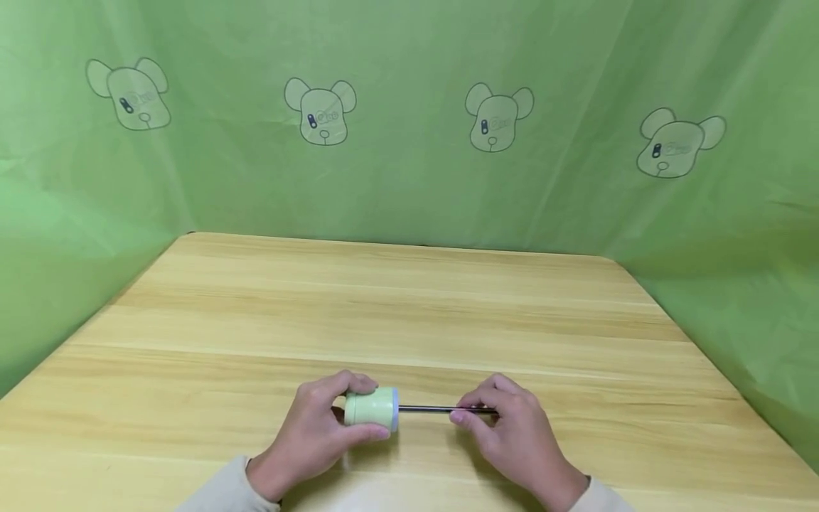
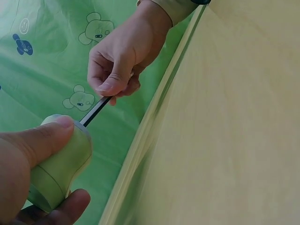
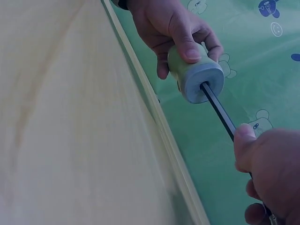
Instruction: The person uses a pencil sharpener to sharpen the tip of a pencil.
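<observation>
Left hand (image 1: 313, 423) curls round a pale-green, blue-ended, plastic-looking cylinder (image 1: 372, 409) above the wood-grain table (image 1: 409, 320); right hand (image 1: 517, 427) pinches a thin black rod (image 1: 425, 409) entering it. Likely rod fitting or removal; next move needs straight alignment.

Over on the left, it's the pencil sharpener (image 1: 373, 407) in the left grip (image 1: 320, 423), holed end facing right; out of that hole runs the pencil (image 1: 425, 409), straight across into the right grip (image 1: 512, 423). Both sit over the tabletop's (image 1: 409, 306) near part, the cloth backdrop (image 1: 409, 178) behind and along both sides.
</observation>
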Motion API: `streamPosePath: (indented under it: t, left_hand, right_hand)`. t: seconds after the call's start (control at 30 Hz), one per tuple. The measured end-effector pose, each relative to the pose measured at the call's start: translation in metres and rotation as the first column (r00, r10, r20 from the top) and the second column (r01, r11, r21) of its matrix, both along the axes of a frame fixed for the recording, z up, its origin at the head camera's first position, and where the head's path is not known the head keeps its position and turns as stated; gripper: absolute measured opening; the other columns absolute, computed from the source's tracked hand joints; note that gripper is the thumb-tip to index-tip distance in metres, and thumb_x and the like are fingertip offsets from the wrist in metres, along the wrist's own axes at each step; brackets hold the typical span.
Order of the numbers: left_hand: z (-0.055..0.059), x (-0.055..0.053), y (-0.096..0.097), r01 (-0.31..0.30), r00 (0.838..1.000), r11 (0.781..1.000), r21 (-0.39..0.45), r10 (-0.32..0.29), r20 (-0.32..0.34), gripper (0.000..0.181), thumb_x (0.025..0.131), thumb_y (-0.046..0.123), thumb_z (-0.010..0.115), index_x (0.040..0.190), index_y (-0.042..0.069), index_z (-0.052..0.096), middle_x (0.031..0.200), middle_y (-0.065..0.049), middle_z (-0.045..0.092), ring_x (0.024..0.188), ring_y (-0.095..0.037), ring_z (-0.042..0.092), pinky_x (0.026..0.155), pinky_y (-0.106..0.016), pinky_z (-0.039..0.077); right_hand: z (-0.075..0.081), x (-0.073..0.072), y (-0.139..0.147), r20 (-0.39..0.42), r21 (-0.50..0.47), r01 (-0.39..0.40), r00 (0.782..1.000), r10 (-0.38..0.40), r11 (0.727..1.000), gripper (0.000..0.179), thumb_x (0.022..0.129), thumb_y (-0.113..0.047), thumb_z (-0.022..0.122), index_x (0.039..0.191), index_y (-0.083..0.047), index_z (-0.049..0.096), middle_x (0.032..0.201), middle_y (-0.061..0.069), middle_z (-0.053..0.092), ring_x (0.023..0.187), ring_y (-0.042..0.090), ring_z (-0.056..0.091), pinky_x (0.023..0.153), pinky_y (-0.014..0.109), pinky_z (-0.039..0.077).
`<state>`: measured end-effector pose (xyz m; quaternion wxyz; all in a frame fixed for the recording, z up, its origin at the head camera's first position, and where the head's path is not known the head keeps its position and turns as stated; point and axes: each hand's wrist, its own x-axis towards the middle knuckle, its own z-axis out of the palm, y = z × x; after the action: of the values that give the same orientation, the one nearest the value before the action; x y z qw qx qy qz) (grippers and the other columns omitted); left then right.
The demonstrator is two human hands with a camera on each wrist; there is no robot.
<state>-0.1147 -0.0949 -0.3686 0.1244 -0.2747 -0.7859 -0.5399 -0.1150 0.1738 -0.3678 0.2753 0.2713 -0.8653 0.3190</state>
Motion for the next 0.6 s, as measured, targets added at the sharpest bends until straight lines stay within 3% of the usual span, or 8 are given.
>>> streamPosePath:
  t: [0.13,0.27,0.6]
  left_hand:
    - [0.0007,-0.0002,0.0001,-0.002,1.0,1.0,0.002,0.002,0.006,0.037,0.07,0.018,0.087,0.097,0.005,0.065,0.106,-0.012,0.069,0.084,-0.02,0.066,0.057,-0.022,0.058]
    - [0.0013,0.0,0.0001,0.01,1.0,1.0,0.011,-0.01,0.014,0.036,0.071,0.018,0.087,0.096,0.005,0.065,0.106,-0.011,0.07,0.084,-0.019,0.066,0.058,-0.023,0.059]
    - [0.0027,0.001,-0.0006,0.013,0.999,1.0,0.015,-0.013,0.051,0.039,0.07,0.02,0.087,0.098,0.004,0.066,0.108,-0.013,0.069,0.086,-0.02,0.066,0.06,-0.023,0.059]
  right_hand:
    - [0.0011,0.0015,-0.0003,0.0,-0.002,0.025,1.0,-0.025,1.0,0.034,0.06,-0.012,0.092,0.082,-0.015,0.066,0.08,-0.017,0.055,0.068,0.001,0.05,0.056,0.018,0.05]
    - [0.0018,0.0022,0.0001,-0.016,-0.016,0.008,1.0,-0.008,1.0,0.039,0.055,-0.012,0.093,0.076,-0.019,0.061,0.078,-0.018,0.054,0.066,0.001,0.051,0.055,0.015,0.048]
    - [-0.0004,0.0015,0.0021,-0.074,-0.048,-0.098,0.993,0.095,0.994,0.032,0.06,-0.006,0.09,0.069,-0.019,0.062,0.07,-0.015,0.053,0.059,-0.003,0.044,0.047,0.008,0.039]
